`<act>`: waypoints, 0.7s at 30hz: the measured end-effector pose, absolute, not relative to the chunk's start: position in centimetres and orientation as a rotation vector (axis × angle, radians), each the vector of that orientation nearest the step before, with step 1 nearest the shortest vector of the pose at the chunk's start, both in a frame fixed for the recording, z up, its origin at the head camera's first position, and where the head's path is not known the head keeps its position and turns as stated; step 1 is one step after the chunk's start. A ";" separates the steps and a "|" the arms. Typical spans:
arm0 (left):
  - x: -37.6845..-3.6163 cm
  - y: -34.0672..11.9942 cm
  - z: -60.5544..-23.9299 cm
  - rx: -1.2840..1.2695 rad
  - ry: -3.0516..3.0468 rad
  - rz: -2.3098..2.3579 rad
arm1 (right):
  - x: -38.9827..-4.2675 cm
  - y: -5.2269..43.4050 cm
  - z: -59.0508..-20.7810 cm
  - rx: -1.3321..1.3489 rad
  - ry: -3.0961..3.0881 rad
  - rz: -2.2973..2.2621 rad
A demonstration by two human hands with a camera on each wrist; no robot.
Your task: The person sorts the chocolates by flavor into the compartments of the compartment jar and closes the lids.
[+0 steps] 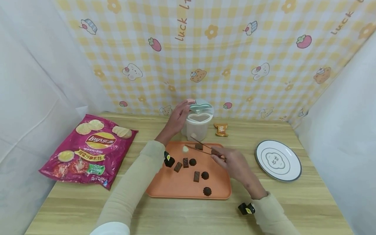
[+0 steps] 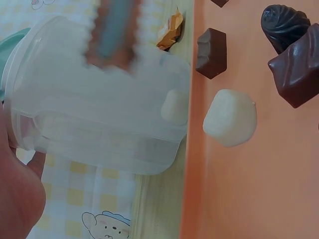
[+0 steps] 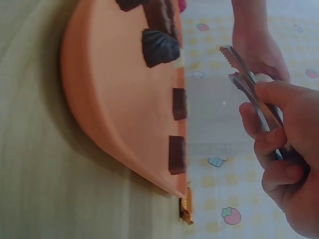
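My left hand [image 1: 177, 117] grips a clear plastic container [image 1: 197, 132] by its upper side at the back of the table. Its pale green heart-shaped lid [image 1: 201, 106] is raised. One white piece [image 2: 174, 105] shows through the wall near the container's bottom. In my right hand [image 1: 236, 164] are metal tongs [image 3: 242, 63], their jaws apart with nothing visible between them, above the orange tray's back edge. Another white piece [image 1: 185, 149] lies on the orange tray [image 1: 176, 188], among several dark chocolates [image 1: 196, 176], some bar-shaped, some round and ridged.
A purple bag of chips [image 1: 97, 153] lies to the left of the tray. On the right sits a white plate [image 1: 277, 174] with a dark rim. An orange-wrapped sweet [image 1: 221, 129] rests beside the container. A checked cloth [image 1: 205, 58] hangs behind the table.
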State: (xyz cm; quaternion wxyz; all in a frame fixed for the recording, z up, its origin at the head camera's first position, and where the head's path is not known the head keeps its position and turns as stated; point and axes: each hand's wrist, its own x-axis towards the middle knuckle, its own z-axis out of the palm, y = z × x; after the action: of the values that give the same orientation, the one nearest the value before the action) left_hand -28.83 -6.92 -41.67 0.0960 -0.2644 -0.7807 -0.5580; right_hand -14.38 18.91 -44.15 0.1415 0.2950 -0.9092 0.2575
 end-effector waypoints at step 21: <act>-28.8 -6.8 -41.6 -0.736 -2.355 -1.641 | -14.2 16.7 -45.6 0.767 -2.823 0.754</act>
State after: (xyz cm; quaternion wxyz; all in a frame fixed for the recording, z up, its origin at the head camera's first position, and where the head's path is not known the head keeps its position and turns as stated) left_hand -28.84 -6.81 -41.63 0.0891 -0.2473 -0.7916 -0.5516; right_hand -14.19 16.74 -45.60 0.0602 0.2534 -0.9328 0.2491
